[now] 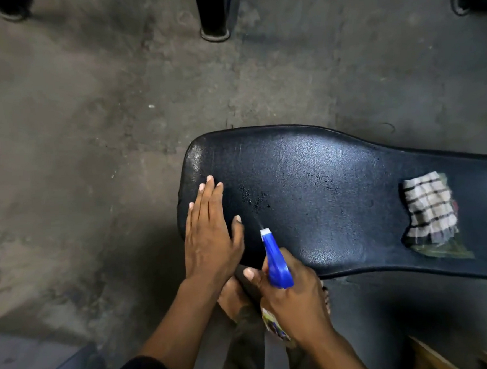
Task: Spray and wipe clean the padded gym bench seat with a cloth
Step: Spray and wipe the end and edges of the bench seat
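Observation:
The black padded bench seat (322, 178) fills the middle and right of the view, its wide rounded end toward the left. Dark wet droplets speckle the pad near its left half. My left hand (208, 233) lies flat, fingers together, on the seat's left end. My right hand (290, 296) grips a spray bottle with a blue trigger head (275, 260), its white nozzle aimed at the pad just beside my left thumb. A checked white-and-dark cloth (430, 208) lies folded on the seat's narrower right part, apart from both hands.
Grey concrete floor (89, 137) surrounds the bench. Black equipment legs (215, 19) stand at the top centre and at both top corners. My bare foot (233, 297) is under the seat's near edge. A wooden edge (430, 355) shows at bottom right.

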`<action>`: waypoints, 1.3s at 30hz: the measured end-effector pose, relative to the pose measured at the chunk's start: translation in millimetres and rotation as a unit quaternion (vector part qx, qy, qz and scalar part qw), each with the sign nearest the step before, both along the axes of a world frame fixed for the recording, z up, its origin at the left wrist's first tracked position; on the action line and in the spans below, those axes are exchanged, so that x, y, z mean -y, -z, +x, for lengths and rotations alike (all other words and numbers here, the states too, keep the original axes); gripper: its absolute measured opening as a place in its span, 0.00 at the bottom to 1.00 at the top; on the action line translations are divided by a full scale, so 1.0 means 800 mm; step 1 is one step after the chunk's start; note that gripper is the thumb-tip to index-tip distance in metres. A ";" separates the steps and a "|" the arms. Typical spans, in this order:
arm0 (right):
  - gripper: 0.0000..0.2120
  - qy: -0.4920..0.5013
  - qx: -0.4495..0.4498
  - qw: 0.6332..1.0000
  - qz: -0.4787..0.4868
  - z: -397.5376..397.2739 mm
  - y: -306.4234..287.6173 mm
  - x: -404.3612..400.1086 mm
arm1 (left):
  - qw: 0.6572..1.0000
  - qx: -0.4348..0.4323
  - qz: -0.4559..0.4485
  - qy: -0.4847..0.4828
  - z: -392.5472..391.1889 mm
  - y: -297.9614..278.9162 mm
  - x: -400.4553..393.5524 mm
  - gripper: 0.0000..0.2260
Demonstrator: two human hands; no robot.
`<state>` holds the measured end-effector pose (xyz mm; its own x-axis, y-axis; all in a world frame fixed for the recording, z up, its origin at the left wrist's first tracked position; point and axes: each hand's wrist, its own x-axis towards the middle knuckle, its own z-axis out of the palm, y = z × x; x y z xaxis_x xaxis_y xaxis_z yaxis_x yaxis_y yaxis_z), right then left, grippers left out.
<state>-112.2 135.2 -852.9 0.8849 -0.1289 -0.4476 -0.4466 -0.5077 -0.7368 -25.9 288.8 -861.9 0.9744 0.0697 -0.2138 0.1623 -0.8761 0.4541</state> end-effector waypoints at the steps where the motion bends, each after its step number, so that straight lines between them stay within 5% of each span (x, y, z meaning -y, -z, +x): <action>1: 0.24 -0.004 0.008 1.000 -0.013 0.004 0.001 -0.002 | 1.000 0.000 -0.002 0.000 0.000 -0.001 -0.002 0.33; 11: 0.30 0.056 0.021 0.998 0.017 0.016 0.001 -0.019 | 1.000 -0.018 -0.009 0.001 0.004 -0.002 -0.001 0.32; 22: 0.22 0.082 0.028 0.996 0.022 0.022 -0.004 0.018 | 0.999 -0.021 -0.020 0.028 0.007 -0.012 0.047 0.29; 32: 0.15 0.096 0.122 0.988 -0.007 0.039 -0.061 0.141 | 0.990 -0.036 -0.104 0.088 0.006 -0.054 0.183 0.33; 39: 0.18 0.216 0.231 0.948 -0.035 0.056 -0.130 0.256 | 0.983 -0.015 -0.111 0.147 0.020 -0.047 0.284 0.29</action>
<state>-67.6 -69.2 -749.1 0.8426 -0.5386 -0.0017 -0.2610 -0.4056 -0.8760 -10.0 61.2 -824.4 0.9385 -0.2661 -0.2202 -0.0675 -0.7665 0.6387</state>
